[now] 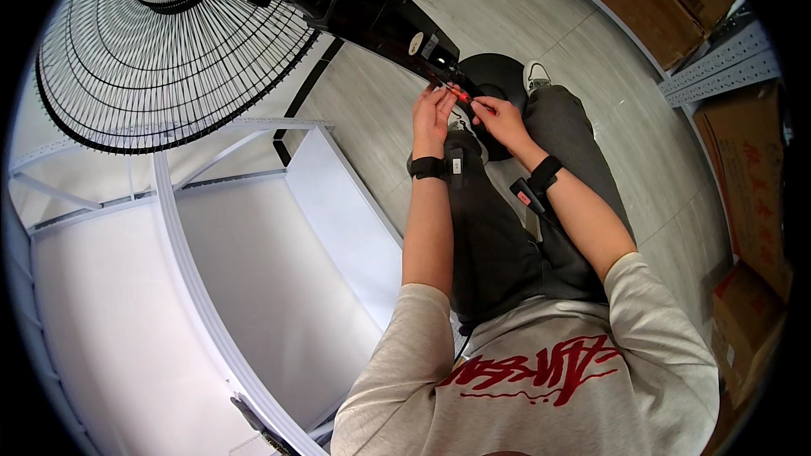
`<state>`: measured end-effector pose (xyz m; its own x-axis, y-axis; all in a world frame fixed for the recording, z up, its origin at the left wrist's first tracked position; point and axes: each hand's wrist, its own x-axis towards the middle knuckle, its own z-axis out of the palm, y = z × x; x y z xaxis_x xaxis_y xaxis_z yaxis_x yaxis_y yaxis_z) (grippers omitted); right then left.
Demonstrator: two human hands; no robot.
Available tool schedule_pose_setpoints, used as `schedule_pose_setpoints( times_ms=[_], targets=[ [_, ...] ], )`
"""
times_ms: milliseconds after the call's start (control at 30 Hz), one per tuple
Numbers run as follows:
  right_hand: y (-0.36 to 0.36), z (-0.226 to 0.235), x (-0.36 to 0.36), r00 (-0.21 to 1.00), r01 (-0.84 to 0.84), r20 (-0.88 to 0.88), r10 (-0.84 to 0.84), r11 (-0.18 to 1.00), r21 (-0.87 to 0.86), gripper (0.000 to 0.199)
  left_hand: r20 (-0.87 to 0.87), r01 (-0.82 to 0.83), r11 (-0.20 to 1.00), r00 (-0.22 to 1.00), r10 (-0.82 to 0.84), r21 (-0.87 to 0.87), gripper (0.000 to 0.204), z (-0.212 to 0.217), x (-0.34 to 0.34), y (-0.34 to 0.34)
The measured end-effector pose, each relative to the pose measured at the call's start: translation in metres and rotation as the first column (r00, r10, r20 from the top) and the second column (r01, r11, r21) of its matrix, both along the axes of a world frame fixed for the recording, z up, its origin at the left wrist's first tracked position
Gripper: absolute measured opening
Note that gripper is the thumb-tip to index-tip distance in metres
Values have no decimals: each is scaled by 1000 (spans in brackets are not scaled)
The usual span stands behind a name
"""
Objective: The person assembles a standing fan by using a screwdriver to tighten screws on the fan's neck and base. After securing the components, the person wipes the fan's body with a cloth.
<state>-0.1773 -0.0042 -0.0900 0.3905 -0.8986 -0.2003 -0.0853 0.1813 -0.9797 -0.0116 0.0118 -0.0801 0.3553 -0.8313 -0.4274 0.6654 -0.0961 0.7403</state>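
A black standing fan (372, 13) leans across the upper part of the view, its wire-guarded head at the left and its round base (490, 76) on the floor. My right hand (504, 125) pinches the end of a small red tool (463, 96) that looks like a screwdriver. The tool slants up and left toward the lower side of the fan's column. Close against that column is my left hand (431, 118), its fingers bent together around the tool's far end. Exactly what those left fingertips grip is too small to make out.
White metal shelving (169, 203) stands along the left. Cardboard boxes (634, 0) sit on a grey rack (718, 67) at the right. My legs and shoes (536, 78) are by the fan base, on a grey wood-look floor (498, 0). Both wrists wear black straps (428, 168).
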Motion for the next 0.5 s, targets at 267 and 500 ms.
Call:
schedule_pose_setpoints(
  times_ms=[267, 500],
  targets=[
    [4, 26, -4, 988, -53, -147, 36, 993, -109, 30, 13, -23, 1000, 1000, 23, 21, 34, 4, 0, 2],
    [4, 20, -7, 972, -18, -215, -92, 887, -461, 27, 5, -24, 1000, 1000, 24, 15, 37, 5, -2, 1]
  ],
)
